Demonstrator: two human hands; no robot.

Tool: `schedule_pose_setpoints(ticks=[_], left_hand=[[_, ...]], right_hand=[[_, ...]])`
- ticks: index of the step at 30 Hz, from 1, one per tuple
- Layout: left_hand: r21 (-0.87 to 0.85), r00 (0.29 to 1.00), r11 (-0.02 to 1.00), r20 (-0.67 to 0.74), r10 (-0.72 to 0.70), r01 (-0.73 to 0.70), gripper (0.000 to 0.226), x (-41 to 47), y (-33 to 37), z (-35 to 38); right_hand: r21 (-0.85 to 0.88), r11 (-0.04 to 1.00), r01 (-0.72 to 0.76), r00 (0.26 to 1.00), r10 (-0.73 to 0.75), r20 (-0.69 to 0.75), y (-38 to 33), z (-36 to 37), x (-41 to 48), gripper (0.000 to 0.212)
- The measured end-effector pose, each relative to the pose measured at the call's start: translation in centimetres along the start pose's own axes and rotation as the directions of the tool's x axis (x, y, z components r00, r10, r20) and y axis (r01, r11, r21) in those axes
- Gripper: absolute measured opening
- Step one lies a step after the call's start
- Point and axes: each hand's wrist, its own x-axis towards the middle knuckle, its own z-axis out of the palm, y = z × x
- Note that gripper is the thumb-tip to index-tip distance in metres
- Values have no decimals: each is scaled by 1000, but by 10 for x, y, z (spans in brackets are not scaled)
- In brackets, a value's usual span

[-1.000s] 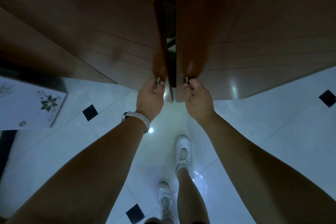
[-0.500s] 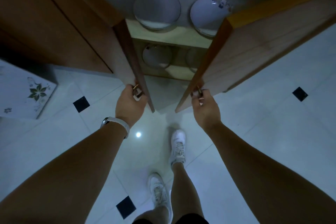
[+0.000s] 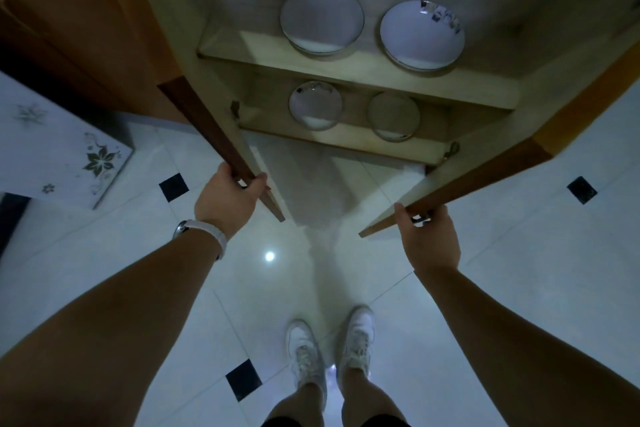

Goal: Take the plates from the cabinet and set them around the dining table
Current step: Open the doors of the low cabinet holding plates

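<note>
The wooden cabinet stands open in front of me. Two white plates lie on its upper shelf (image 3: 363,69): the left plate (image 3: 321,19) and the right plate (image 3: 421,34). On the lower shelf (image 3: 349,140) sit a smaller left plate (image 3: 315,105) and a smaller right plate (image 3: 393,116). My left hand (image 3: 227,201) grips the edge of the left door (image 3: 221,135). My right hand (image 3: 429,239) holds the lower edge of the right door (image 3: 485,166) at its handle. Both hands are well below the shelves.
A white table top with a flower pattern (image 3: 59,146) juts in at the left, close to the left door. The floor (image 3: 519,270) is glossy white tile with small black squares. My feet in white shoes (image 3: 329,350) stand in front of the cabinet.
Both doors have swung from shut to wide apart, my hands moving outward with them. The shelves and plates came into view. My grip shifted from the small knobs to the door edges.
</note>
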Motion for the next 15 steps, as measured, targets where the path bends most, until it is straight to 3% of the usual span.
schedule_pose_setpoints(ticks=[3,7,11,15], left_hand=[[47,994,999,-111,9,-4,40,1,5,-16],[73,971,996,-232,59,-43,40,-9,20,-48],[55,936,990,-323,140,-130,41,-27,49,-93],[-70,907,970,-374,192,-234,63,-39,74,-135]], right_hand=[[-94,995,40,999,-41,-11,-1,-20,-2,37],[-95,995,36,998,-40,-44,-16,-48,-14,33],[62,998,18,996,-13,-89,-45,-78,-32,45],[227,970,90,977,-42,-208,-81,-117,-47,58]])
